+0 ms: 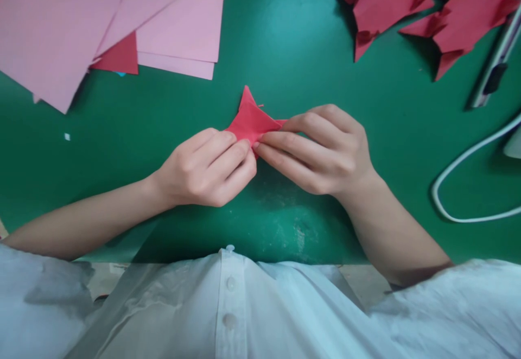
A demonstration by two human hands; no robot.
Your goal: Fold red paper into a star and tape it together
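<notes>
A small red folded paper piece (pixel 253 120) with pointed corners is held between my two hands, over the middle of the green table. One tip points away from me. My left hand (pixel 211 166) is closed on its near left side, fingers curled over the edge. From the right, my right hand (pixel 321 150) pinches the paper along its right and near edges with thumb and fingers. The near part of the paper is mostly hidden behind the fingers of both hands.
Pink paper sheets (pixel 175 27) lie stacked at the far left, a red paper corner (pixel 122 57) under them. Red folded paper shapes (pixel 391 0) rest at the far right, beside a utility knife (pixel 496 60). A white cable (pixel 442 185) loops on the green table (pixel 101 147).
</notes>
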